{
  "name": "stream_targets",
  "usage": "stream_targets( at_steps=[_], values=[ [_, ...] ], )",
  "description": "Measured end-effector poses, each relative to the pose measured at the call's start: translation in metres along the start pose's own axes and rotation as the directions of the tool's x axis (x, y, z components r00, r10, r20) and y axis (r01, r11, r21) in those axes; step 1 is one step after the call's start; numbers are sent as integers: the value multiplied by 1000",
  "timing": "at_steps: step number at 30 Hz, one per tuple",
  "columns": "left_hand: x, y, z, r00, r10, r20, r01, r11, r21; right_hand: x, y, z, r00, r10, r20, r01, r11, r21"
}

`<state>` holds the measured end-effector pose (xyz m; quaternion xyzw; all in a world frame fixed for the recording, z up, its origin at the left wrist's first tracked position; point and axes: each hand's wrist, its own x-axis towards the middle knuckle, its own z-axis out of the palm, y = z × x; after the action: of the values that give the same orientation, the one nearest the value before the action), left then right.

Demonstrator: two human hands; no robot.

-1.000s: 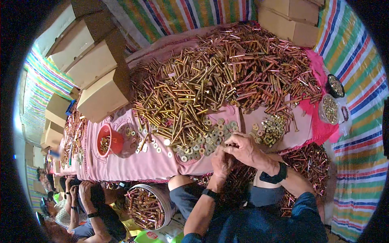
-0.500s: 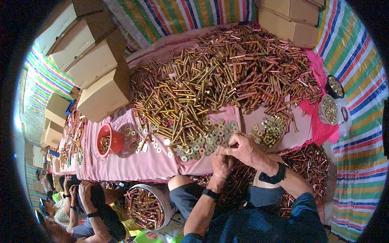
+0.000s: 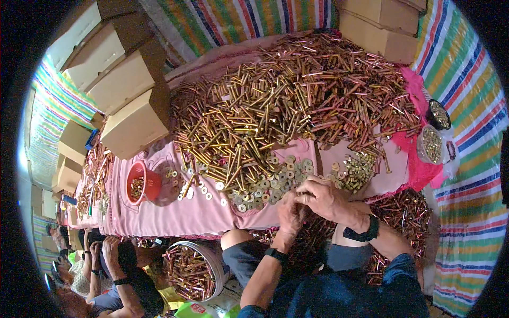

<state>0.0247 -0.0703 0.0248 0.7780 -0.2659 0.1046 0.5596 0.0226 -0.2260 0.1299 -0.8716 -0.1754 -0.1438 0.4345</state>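
My left hand and my right hand meet at the table's front edge, fingers pinched together. Whatever sits between the fingertips is too small and covered to make out. Just beyond them lies a spread of flat washers. A heap of small brass-coloured nuts rests to the right of my right hand. Farther back, a large pile of long gold and copper-toned bolts covers much of the pink cloth.
A red bucket stands left on the cloth, with small parts inside. Below the edge is a white bucket of bolts. Cardboard boxes stack at back left. Two tubs of small parts sit far right. Co-workers sit at left.
My right hand and wrist have shifted slightly to the right and down. Both hands stay together, fingers still pinched.
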Motion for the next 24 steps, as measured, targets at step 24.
stream_targets(
  at_steps=[24],
  values=[
    [-8, 23, -63, 955, -256, 151, 248, 966, 71, 106, 9, 20, 992, 128, 2, -124, 963, -238]
  ],
)
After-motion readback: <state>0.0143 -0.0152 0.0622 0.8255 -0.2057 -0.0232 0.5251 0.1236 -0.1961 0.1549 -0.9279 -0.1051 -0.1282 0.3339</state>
